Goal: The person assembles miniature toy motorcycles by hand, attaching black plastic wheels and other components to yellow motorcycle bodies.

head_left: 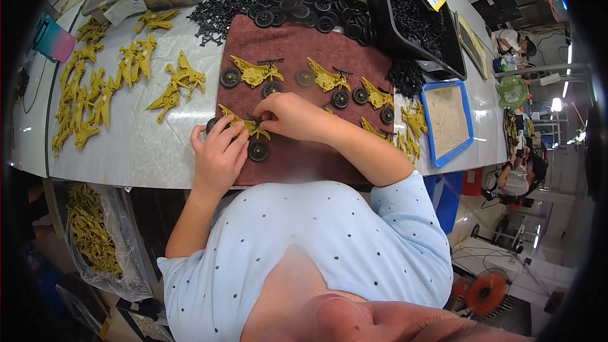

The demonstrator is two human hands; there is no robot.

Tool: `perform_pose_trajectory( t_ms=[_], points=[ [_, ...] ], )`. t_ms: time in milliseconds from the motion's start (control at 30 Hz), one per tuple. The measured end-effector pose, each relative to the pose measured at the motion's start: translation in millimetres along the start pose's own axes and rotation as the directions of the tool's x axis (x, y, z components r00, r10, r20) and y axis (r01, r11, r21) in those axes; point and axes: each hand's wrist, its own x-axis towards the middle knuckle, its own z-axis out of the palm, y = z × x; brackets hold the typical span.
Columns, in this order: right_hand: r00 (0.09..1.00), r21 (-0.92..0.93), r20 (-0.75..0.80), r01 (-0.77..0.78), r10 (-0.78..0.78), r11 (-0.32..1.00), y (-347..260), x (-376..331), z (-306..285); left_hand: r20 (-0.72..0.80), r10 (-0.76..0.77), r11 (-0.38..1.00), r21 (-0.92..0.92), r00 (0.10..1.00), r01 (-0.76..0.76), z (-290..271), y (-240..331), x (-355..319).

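On the maroon cloth (297, 164), a yellow toy motorcycle body (252, 128) with black wheels lies in front of me. My left hand (218, 155) grips it at its left end, fingers laid over the body and partly covering one wheel. My right hand (291, 116) has its fingertips pinched together at the upper right of the same body. Whatever is between them is hidden. Beyond the hands lie a toy motorcycle (253, 75) at the left and another toy motorcycle (328, 78) at the middle. A third toy motorcycle (376, 96) sits to the right. Another body is partly covered by my right forearm.
Loose yellow bodies (101, 95) spread across the left table. Black wheels (323, 9) and small black parts (218, 12) are heaped behind the cloth. A black bin (465, 66) and a blue-rimmed tray (472, 133) stand right. Below left is a bag of yellow parts (95, 228).
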Motion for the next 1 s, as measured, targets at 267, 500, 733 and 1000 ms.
perform_pose_trajectory(
  t_ms=[267, 500, 733, 1000],
  points=[
    [0.996, 0.026, -0.089, -0.027, 0.029, 0.999, -10, -8, -14, 0.02, 0.016, 1.0, -0.026, 1.0, -0.016, -4, 3, 6],
    [0.967, -0.11, -0.195, 0.143, -0.163, 0.984, 6, -2, 4, 0.054, 0.055, 0.998, -0.009, 0.997, -0.054, 0, 4, 4],
    [0.992, -0.084, -0.123, -0.016, 0.005, 0.996, -9, 0, 0, 0.037, 0.048, 0.999, 0.003, 0.998, -0.049, 5, 1, -1],
    [0.997, -0.055, -0.055, -0.065, 0.062, 0.996, -5, 4, -2, 0.019, 0.041, 0.999, 0.009, 0.999, -0.042, 6, 1, -2]
  ],
)
